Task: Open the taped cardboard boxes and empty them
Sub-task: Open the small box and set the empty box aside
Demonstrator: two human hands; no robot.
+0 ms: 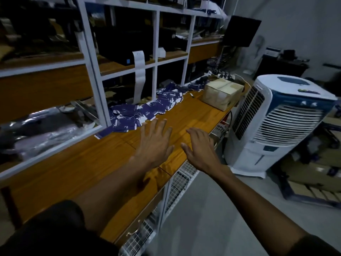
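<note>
Dark sleeves at bottom edge, both bare forearms reaching forward over the wooden table [77, 169]. Left hand [156, 143] flat above the tabletop, fingers straight and spread, holding nothing. Right hand [200, 146] beside it near the table's front edge, fingers extended and relaxed, also empty. Whether either palm touches the wood cannot be told. Taped cardboard box [222, 93] sits closed at the far end of the table, well apart from both hands, tape running across its top. Heap of blue tags [147, 109] strewn along the table's back edge against the white shelving [94, 58]. Air cooler [276, 124] stands on the floor just right of the table.
</note>
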